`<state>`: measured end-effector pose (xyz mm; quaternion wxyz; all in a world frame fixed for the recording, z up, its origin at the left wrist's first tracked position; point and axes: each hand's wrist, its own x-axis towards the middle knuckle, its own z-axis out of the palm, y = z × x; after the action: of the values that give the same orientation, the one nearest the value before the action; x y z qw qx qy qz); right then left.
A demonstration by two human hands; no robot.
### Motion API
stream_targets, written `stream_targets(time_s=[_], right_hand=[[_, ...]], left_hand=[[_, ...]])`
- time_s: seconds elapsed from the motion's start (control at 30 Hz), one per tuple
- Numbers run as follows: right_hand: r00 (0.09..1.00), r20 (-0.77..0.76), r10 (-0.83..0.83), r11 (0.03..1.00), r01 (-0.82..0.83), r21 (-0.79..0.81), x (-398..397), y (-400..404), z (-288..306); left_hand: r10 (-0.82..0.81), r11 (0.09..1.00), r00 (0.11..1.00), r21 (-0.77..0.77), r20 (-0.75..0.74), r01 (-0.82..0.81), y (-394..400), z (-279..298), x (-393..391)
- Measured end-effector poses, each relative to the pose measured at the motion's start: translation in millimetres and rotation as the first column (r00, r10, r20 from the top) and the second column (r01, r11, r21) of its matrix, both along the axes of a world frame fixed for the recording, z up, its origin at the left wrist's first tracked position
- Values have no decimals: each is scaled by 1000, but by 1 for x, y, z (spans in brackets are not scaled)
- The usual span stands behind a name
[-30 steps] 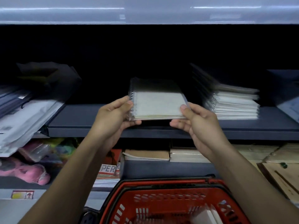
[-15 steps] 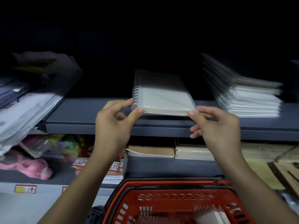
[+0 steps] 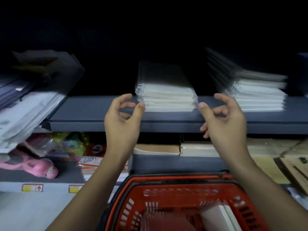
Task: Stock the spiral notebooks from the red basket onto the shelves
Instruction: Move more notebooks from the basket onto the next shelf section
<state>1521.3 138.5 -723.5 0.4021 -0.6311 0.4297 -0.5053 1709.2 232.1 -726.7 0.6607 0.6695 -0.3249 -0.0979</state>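
While our two hands hover just in front of the blue shelf (image 3: 93,112), the stack of spiral notebooks (image 3: 166,99) lies flat near the shelf's front edge, about midway along it, coils on the left side. Our left hand (image 3: 122,120) has loose, curled fingers, its thumb tip at or just beside the stack's front left corner; our right hand (image 3: 223,120) is likewise slack, thumb tip close to the front right corner. Neither hand grips anything. We judge this step to be squaring the pile: a gentle nudge at both corners should line it up and slide it back from the lip without tipping the top copy. A second pile of notebooks (image 3: 256,95) stands near on the right, with a bare gap of shelf between; leaning plastic sleeves (image 3: 28,110) crowd the shelf's left end, well apart. Above the stack the space is dark, so headroom is hard to judge. Below us the red basket (image 3: 175,194) waits, with more stock, blurred, inside it.
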Motion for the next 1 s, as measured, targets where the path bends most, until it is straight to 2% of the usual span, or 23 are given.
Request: stream_targets(time_s=[0.1,0.2,0.27,0.33,0.4,0.47,0.53,0.63,0.67,0.8,1.0], right_hand=[[988,-145,55,997,-63,-50,-37,24,-25],[903,-420,96,989,-135,-65,-80,46,-71],[736,-662,142,981,-195,-7,-108,55,-108],[501,-821,273,958,-216,186,-132,57,-148],[308,-866,393,919,-117,376,-147,54,-182],[224,-855,468,882,-69,466,-155,53,-209],[191,-854,485,873,-48,485,-156,57,-224],[164,-890,426,904,-51,423,-156,62,-241],[176,-897,406,913,-43,405,-155,64,-246],[324,-864,385,919,-47,391,-153,67,-259],[278,-863,421,895,26,445,-152,60,-257]], left_hand=[[-50,999,992,-21,-116,48,28,-24,-35],[-145,981,958,88,-249,171,56,-67,-73],[-200,943,914,185,-353,277,75,-95,-95],[-204,882,863,296,-463,367,91,-120,-111],[-158,819,820,391,-550,420,101,-142,-119],[-117,762,789,455,-603,460,106,-154,-124],[-135,725,766,464,-629,509,108,-157,-131],[-203,690,768,467,-608,553,110,-158,-135],[-221,679,772,475,-595,560,110,-160,-135],[-272,641,789,508,-551,575,109,-166,-136],[-359,582,781,532,-510,615,111,-171,-142]])
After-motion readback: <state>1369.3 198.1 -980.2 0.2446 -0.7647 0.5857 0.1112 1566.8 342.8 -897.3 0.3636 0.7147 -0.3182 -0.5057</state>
